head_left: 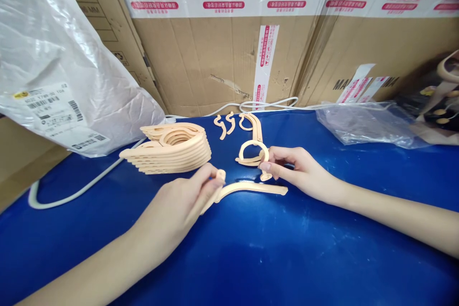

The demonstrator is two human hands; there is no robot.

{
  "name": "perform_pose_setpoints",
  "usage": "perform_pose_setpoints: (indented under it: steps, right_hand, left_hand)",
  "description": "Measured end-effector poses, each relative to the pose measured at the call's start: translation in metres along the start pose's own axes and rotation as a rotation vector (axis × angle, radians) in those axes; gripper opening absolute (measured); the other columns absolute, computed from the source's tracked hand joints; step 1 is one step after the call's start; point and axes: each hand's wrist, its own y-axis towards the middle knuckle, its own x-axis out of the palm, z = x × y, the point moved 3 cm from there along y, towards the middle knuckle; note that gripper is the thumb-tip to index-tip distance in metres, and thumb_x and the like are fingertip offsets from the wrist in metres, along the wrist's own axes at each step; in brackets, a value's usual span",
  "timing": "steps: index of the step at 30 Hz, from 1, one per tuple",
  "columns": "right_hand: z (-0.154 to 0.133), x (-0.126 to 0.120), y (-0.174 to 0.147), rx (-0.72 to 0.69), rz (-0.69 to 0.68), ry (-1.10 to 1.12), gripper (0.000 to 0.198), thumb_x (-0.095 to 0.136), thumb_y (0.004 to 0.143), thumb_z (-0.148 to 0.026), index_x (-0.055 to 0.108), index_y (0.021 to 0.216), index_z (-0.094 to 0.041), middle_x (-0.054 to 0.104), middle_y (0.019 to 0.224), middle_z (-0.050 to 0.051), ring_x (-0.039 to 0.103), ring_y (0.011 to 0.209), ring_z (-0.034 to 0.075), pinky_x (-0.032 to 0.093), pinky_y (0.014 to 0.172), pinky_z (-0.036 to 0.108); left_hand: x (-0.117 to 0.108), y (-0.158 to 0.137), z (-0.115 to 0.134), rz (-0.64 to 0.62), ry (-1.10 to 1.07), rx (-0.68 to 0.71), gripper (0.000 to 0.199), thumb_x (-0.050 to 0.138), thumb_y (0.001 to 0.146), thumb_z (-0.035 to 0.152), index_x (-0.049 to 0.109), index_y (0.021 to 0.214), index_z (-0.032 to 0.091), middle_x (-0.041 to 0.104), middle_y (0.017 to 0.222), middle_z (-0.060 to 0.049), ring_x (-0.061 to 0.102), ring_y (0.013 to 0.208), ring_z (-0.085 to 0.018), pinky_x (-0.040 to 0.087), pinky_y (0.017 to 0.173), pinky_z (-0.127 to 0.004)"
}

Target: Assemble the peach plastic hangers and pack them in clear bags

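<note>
My left hand pinches a beige plastic hanger arm, whose rounded end pokes up past the thumb. A curved beige arm runs rightward just beyond it; I cannot tell whether the two are joined. Between the thumb and fingers of my right hand is a beige hanger hook, with its round loop up and its flared foot down. Partly behind the hook lies another beige piece. To the left stands a stack of folded beige hangers.
Loose small hooks and more hanger parts lie at the back of the blue table. A white cable curves around. Large cardboard boxes, a white parcel bag and clear plastic film border the table.
</note>
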Motion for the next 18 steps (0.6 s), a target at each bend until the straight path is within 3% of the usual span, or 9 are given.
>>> perform_pose_setpoints:
  steps: [3,5,11,18]
  right_hand:
    - [0.0001,-0.0003,0.0000,-0.002,0.004,-0.004,0.035,0.055,0.094,-0.045,0.064,0.076,-0.017,0.058,0.072,0.000,0.050,0.066,0.011,0.036,0.058,0.026]
    - [-0.0002,-0.0004,0.0002,-0.004,0.006,-0.010,0.035,0.055,0.094,-0.045,0.064,0.075,-0.017,0.057,0.071,0.000,0.049,0.065,0.011,0.036,0.058,0.026]
    - [0.0003,-0.0007,0.0016,0.000,0.006,-0.015,0.034,0.056,0.094,-0.044,0.064,0.074,-0.016,0.058,0.071,0.000,0.050,0.065,0.012,0.036,0.058,0.026]
    - [0.0026,0.0002,-0.0009,-0.014,-0.008,0.008,0.033,0.055,0.094,-0.044,0.065,0.078,-0.017,0.060,0.075,0.001,0.051,0.067,0.012,0.037,0.060,0.026]
  left_hand:
    - [-0.0009,0.0006,0.0008,0.082,0.479,0.188,0.053,0.018,0.099,0.059,0.056,0.091,0.023,0.057,0.054,0.003,0.059,0.043,-0.018,0.025,0.042,-0.024]
    - [0.0001,0.0010,0.0007,0.089,0.586,0.246,0.055,0.012,0.101,0.055,0.055,0.093,0.023,0.060,0.055,0.002,0.062,0.044,-0.020,0.024,0.042,-0.025]
    - [0.0020,0.0019,-0.0009,0.091,0.602,0.317,0.045,0.022,0.102,0.054,0.053,0.096,0.023,0.066,0.066,0.003,0.067,0.055,-0.020,0.033,0.046,-0.025]
    - [0.0027,0.0000,-0.0009,0.076,0.584,0.397,0.033,0.032,0.102,0.047,0.054,0.097,0.022,0.068,0.071,0.004,0.066,0.057,-0.017,0.033,0.048,-0.024]
